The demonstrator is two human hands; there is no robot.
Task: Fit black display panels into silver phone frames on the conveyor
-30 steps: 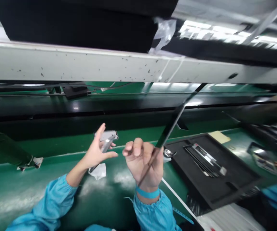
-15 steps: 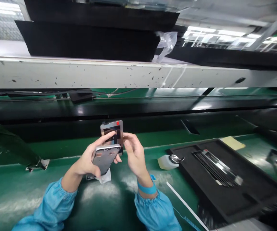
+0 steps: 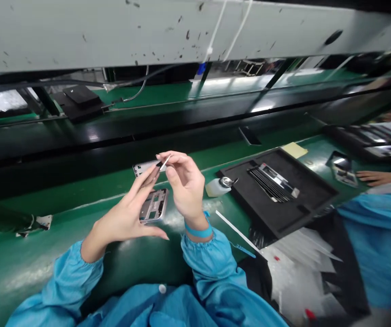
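Observation:
A thin phone screen [image 3: 165, 162], tilted almost edge-on, is held up between my two hands. My right hand [image 3: 188, 188] pinches its edge with bent fingers and thumb. Straight fingers of my left hand [image 3: 122, 218] bear on the screen from the other side, while that thumb sticks out away from it. Below the fingers, a grey phone frame [image 3: 155, 206] with cut-outs lies on the green bench, partly covered by my left hand. Behind my fingers a second pale phone part [image 3: 142, 168] shows; the hands hide much of it.
To the right stand a small bottle with a metal top [image 3: 218, 186] and a black foam tray [image 3: 304, 186] holding a stack of thin strips. A yellow paper [image 3: 295, 150] and a dark phone part [image 3: 342, 168] lie beyond. A co-worker's hand [image 3: 372, 177] is at far right.
The grey phone frame has left my left hand and lies on the bench. The screen has turned from face-on to nearly edge-on. My view has tipped downward, bringing a co-worker into sight.

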